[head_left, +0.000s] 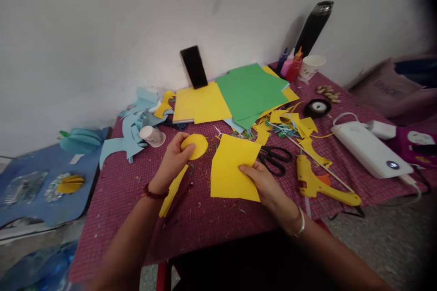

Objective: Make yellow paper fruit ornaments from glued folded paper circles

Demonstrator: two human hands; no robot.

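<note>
My left hand (175, 157) pinches a round yellow paper disc (197, 146) by its left edge, thumb on top. A rectangular sheet of yellow paper (230, 168) is gripped at its right side by my right hand (268, 184). Both papers are held above the checked red tablecloth (136, 209), a small gap apart. Black-handled scissors (276, 159) lie just beyond my right hand, their blades hidden under the sheet. Under my left wrist are a yellow paper strip (174, 191) and a dark pencil (179, 200).
Green sheets (252, 91) and yellow sheets (208, 102) lie at the back beside a propped phone (194, 66). A yellow glue gun (321, 184), white power bank (372, 148) and black tape roll (317, 107) are right. Blue scraps (133, 129) and a paper cup (152, 136) lie left.
</note>
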